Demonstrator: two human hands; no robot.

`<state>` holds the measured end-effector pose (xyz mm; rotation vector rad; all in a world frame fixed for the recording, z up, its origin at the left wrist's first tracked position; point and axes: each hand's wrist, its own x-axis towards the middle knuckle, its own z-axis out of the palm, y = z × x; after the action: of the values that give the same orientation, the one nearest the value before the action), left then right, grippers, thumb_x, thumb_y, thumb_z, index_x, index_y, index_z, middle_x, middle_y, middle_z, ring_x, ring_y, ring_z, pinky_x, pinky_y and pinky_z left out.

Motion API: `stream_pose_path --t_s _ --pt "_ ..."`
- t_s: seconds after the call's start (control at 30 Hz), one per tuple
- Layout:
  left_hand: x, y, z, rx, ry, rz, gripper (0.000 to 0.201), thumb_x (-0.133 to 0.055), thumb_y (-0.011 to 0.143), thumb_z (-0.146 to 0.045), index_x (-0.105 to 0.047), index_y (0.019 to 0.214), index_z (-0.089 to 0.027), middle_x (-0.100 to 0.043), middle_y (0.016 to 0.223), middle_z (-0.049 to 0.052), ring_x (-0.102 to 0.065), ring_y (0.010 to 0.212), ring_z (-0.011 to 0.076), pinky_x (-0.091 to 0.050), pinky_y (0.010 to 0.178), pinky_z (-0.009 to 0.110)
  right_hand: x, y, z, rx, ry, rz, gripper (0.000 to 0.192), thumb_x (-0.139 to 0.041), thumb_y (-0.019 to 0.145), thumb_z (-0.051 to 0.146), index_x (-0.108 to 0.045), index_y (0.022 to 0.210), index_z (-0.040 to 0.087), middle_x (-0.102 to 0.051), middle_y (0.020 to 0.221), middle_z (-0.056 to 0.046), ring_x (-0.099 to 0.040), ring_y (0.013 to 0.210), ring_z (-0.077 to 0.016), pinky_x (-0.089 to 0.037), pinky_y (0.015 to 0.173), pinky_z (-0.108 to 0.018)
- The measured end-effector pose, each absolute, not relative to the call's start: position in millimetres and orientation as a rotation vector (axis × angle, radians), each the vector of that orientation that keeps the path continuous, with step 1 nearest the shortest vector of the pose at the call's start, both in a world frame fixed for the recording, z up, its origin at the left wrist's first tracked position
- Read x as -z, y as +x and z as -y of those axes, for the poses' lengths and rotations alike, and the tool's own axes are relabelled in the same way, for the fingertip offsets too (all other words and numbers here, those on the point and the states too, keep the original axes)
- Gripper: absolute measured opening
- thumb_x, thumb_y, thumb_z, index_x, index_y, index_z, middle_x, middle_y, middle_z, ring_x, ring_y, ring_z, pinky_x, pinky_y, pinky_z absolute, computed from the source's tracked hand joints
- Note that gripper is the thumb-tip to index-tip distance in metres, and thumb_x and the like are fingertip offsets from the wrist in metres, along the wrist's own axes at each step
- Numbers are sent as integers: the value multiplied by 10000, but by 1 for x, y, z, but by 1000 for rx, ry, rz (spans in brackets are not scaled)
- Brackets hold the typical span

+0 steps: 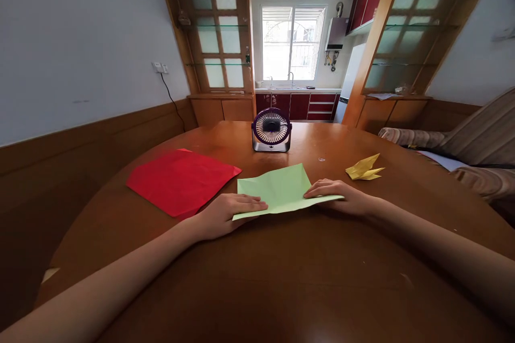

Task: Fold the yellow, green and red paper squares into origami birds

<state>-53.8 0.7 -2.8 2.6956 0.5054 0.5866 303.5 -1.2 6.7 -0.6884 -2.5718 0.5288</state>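
Green paper sheet (279, 187) lies flat near the front-middle of the wooden table (281, 278), with its near edge toward the person. It looks like a folded or creased sheet; a faint crease line runs back from the middle.

Left hand (225, 214) is laid flat on the sheet's near-left corner, fingers extended and pressing, not clenched. Right hand (338, 195) is laid over the near-right corner, fingers spread; nothing is pinched that can be seen. Whether the thumbs are tucked under the edge cannot be told.

Judged step: a fold is being flattened along the near edge.

For a clean result:
- corners should be aligned before pressure is put on
- the sheet should be pinned by one hand while the crease is run outward from the middle by the other
- fingertips rather than the palm should be used, so the edge stays sharp

Red sheet (181, 179) lies toward the left edge, just beside the left hand. Yellow folded piece (364, 168) sits toward the right edge, apart. Small fan (271, 129) stands at the back-middle; if it runs, paper could be lifted.
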Motion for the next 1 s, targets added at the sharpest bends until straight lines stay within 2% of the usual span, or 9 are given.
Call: stream_pose_path --t_s 0.07,0.17,0.37,0.5,0.63,0.73,0.83,0.93,1.0 --pt "2 -51 3 -626 2661 -567 303 -460 976 -265 -654 1204 -224 -684 1195 48 -609 1161 196 -480 985 316 -4 301 1 -578 -740 2492 283 -478 968 349 -685 1072 187 -682 1007 -77 -602 945 -185 -476 859 -351" --pt "-1 -46 9 -679 2556 -746 287 -465 970 -324 -700 1090 -209 -713 1086 50 -664 1002 195 -516 890 307 3 298 1 -724 -923 2312 360 -486 944 448 -689 892 156 -644 816 -37 -567 754 -159 -467 696 -296" --pt "-3 -37 14 -727 2146 -967 269 -568 894 -419 -727 979 -219 -725 1071 2 -679 949 204 -544 811 285 10 290 2 -957 -1146 1984 472 -537 860 584 -608 710 142 -486 597 26 -385 541 -93 -300 510 -236" --pt "0 -35 10 -795 1892 -1155 301 -663 801 -460 -715 933 -195 -741 1026 22 -695 931 237 -563 745 301 8 281 1 -887 -1280 1863 505 -564 809 627 -567 647 149 -430 565 35 -329 523 -85 -235 490 -235" --pt "2 -33 6 -880 1773 -1229 376 -716 744 -448 -675 1016 -191 -733 1065 42 -699 946 248 -567 770 325 9 272 -4 -714 -1356 1833 511 -557 808 619 -529 597 155 -440 573 26 -347 546 -96 -248 511 -243" --pt "5 -33 5 -943 1775 -1205 488 -742 722 -399 -597 1139 -191 -722 1092 61 -698 957 249 -561 785 339 11 268 -8 -605 -1365 1865 477 -537 836 585 -574 639 153 -526 625 3 -414 576 -116 -295 532 -249" --pt "9 -35 4 -961 1835 -1228 634 -741 729 -400 -486 1265 -178 -741 994 74 -707 897 258 -546 751 355 12 267 -11 -505 -1363 1913 398 -534 855 528 -630 753 155 -613 728 -29 -495 643 -148 -362 578 -265" --pt "15 -38 0 -963 1942 -1334 861 -728 742 -447 -290 1423 -152 -748 860 63 -705 827 267 -509 749 373 13 268 -12 -478 -1337 1911 342 -561 845 470 -615 985 162 -663 842 -56 -560 725 -179 -431 666 -300" --pt "17 -40 -2 -965 2088 -1350 937 -685 776 -474 -169 1472 -119 -733 767 43 -695 767 266 -481 762 390 14 268 -11 -461 -1344 1899 432 -565 841 451 -538 1166 167 -659 823 -42 -567 715 -184 -450 696 -320"
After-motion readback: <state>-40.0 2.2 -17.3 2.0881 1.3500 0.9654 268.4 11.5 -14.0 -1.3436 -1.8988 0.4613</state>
